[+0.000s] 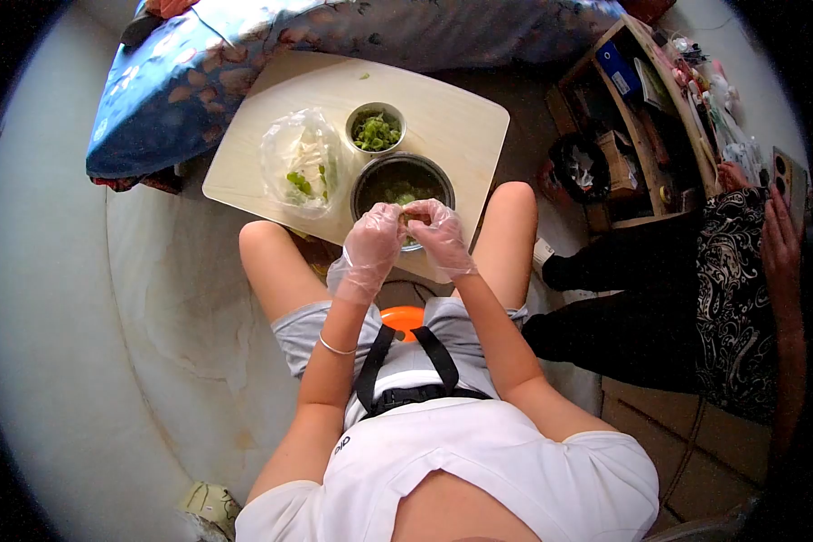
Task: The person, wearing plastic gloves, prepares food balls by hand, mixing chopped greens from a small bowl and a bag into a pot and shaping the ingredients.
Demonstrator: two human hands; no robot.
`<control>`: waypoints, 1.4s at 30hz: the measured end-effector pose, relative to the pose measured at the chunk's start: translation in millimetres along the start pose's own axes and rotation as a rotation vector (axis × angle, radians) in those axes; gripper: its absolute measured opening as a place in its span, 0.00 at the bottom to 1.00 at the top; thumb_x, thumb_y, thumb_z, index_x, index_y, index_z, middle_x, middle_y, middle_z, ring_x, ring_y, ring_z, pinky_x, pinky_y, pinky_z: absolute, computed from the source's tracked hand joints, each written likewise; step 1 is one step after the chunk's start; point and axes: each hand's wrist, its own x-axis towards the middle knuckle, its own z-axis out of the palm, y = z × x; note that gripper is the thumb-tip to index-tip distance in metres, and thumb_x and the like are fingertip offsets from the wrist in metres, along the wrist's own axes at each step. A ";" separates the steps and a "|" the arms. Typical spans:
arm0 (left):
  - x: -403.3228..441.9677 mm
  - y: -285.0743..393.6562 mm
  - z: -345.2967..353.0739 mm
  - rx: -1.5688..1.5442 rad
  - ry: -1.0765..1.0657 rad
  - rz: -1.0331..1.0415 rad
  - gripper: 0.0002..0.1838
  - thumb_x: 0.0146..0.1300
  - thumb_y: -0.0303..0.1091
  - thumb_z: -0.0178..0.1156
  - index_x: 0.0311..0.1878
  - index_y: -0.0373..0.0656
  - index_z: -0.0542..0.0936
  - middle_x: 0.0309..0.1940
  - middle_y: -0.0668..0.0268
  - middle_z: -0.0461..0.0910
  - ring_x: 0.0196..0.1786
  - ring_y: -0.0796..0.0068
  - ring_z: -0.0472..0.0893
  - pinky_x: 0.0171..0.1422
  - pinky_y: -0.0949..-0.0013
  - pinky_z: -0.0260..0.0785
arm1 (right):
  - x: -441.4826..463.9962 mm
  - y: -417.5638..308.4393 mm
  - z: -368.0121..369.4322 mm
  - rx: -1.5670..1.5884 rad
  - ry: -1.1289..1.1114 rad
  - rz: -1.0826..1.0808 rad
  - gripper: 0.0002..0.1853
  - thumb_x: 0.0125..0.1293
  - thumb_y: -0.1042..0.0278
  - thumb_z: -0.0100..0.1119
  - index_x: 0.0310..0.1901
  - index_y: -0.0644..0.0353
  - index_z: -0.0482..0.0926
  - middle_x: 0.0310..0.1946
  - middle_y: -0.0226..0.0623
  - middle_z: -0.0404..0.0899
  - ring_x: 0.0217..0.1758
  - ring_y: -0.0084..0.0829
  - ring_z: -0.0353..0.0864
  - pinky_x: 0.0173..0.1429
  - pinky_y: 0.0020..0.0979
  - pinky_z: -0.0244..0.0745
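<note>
My left hand (375, 240) and my right hand (440, 237) both wear clear plastic gloves. Their fingertips meet in a pinch over the near rim of a dark round pot (449, 185). What lies between the fingers is too small to make out. Green pieces in liquid (397, 188) show inside the pot. Just behind it stands a metal bowl (401, 135) of green vegetable pieces (375, 132). To the left, a clear plastic bag (278, 149) holds pale and green stalks (309, 176).
All of this stands on a pale low table (465, 113) before my knees. A bed with a blue floral cover (167, 108) borders its far side. At right are a wooden shelf (637, 131), a black-lined bin (580, 172) and another person in black trousers (632, 316).
</note>
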 end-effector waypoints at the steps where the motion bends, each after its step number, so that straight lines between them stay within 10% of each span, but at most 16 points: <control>1: -0.8 -0.4 -0.2 0.000 -0.003 -0.003 0.05 0.57 0.33 0.60 0.36 0.45 0.76 0.27 0.61 0.75 0.31 0.60 0.78 0.34 0.63 0.73 | -0.5 1.5 0.9 0.001 -0.001 0.004 0.12 0.57 0.76 0.56 0.44 0.67 0.76 0.40 0.36 0.79 0.44 0.24 0.78 0.51 0.26 0.74; 10: 0.5 -9.3 -4.3 -0.452 -0.016 -0.168 0.05 0.56 0.27 0.59 0.36 0.37 0.78 0.28 0.57 0.78 0.29 0.60 0.79 0.34 0.64 0.73 | 4.8 1.2 0.1 0.283 -0.035 0.167 0.13 0.55 0.77 0.56 0.44 0.66 0.76 0.39 0.34 0.79 0.39 0.23 0.77 0.48 0.25 0.74; 18: 5.0 -16.4 -1.2 -1.001 -0.247 -0.700 0.06 0.63 0.28 0.57 0.38 0.35 0.79 0.25 0.68 0.78 0.21 0.83 0.74 0.24 0.77 0.68 | 16.7 7.0 -5.4 0.402 -0.091 0.277 0.13 0.55 0.77 0.57 0.44 0.67 0.78 0.39 0.36 0.80 0.40 0.23 0.78 0.47 0.24 0.75; 34: 7.3 -14.4 -0.6 -0.491 -0.109 -0.214 0.07 0.58 0.28 0.61 0.35 0.33 0.79 0.25 0.54 0.79 0.20 0.70 0.77 0.25 0.68 0.70 | 16.2 2.7 -5.3 0.014 -0.064 0.109 0.14 0.53 0.76 0.58 0.43 0.67 0.78 0.39 0.34 0.79 0.43 0.23 0.77 0.50 0.25 0.73; 42: 4.1 -23.2 0.4 -1.096 -0.386 -0.734 0.06 0.63 0.30 0.58 0.37 0.36 0.78 0.23 0.70 0.76 0.22 0.83 0.73 0.26 0.77 0.67 | 20.8 13.0 -13.0 0.327 -0.147 0.314 0.14 0.51 0.78 0.55 0.42 0.69 0.77 0.37 0.35 0.80 0.40 0.27 0.78 0.48 0.26 0.75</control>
